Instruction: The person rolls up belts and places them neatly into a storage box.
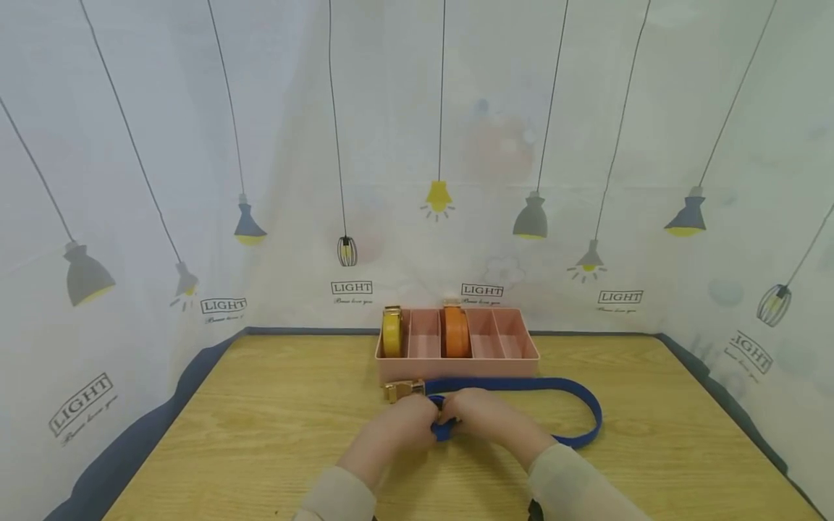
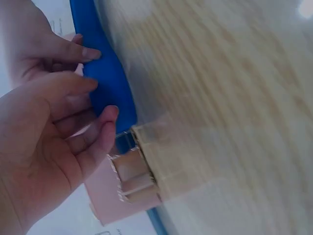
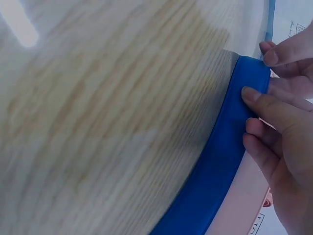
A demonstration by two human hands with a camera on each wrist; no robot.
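A blue belt [image 1: 511,384] with a gold buckle [image 1: 404,391] lies on the table in front of the pink box, its strap looping round at the right. My left hand [image 1: 407,423] pinches the strap between thumb and fingers; in the left wrist view the gold buckle [image 2: 134,188] is close to its fingertips. Right beside it, my right hand [image 1: 489,414] pinches the same blue belt [image 3: 210,161], its thumb on the flat face. The hands nearly touch, and they hide part of the strap between them in the head view.
Behind the belt stands a pink divided box [image 1: 456,370]. A coiled yellow belt [image 1: 392,334] sits in its left compartment and a coiled orange belt [image 1: 456,334] in the middle one. A printed curtain [image 1: 404,145] surrounds the wooden table [image 1: 274,434].
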